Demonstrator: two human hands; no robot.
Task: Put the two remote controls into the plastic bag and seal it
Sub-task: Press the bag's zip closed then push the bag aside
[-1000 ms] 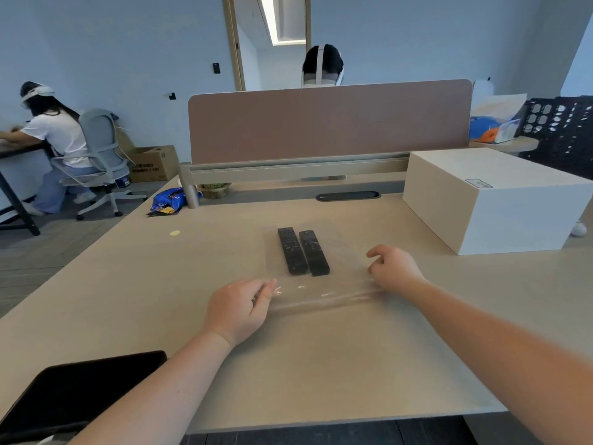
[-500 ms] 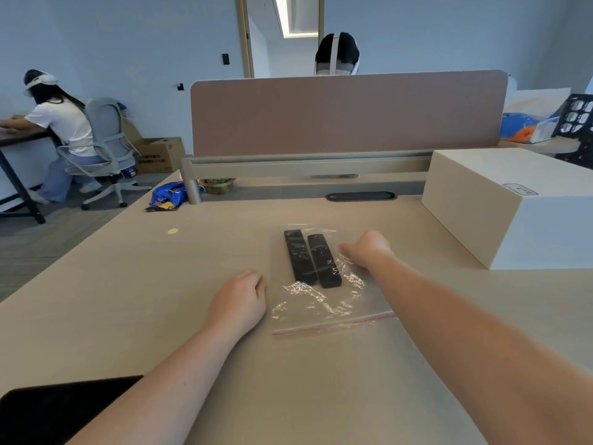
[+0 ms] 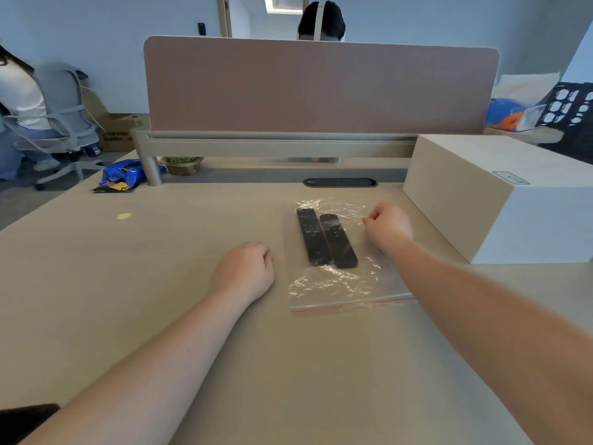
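A clear plastic bag (image 3: 337,285) lies flat on the beige desk (image 3: 160,268), its red zip strip (image 3: 353,306) at the near edge. Two black remote controls, a left one (image 3: 312,236) and a right one (image 3: 339,241), lie side by side inside it at the far end. My left hand (image 3: 244,271) rests on the desk just left of the bag with curled fingers, holding nothing. My right hand (image 3: 388,226) sits at the bag's far right edge, thumb and fingers pinched on the plastic.
A large white box (image 3: 481,203) stands close to the right of the bag. A brown divider panel (image 3: 321,88) closes off the desk's far side. A blue snack packet (image 3: 125,175) lies far left, a dark flat object (image 3: 25,419) at the near left corner. People sit beyond.
Both hands left the bag's near zip edge. My right hand went forward along the bag's right side to its far part; my left hand drew off to the left onto the desk.
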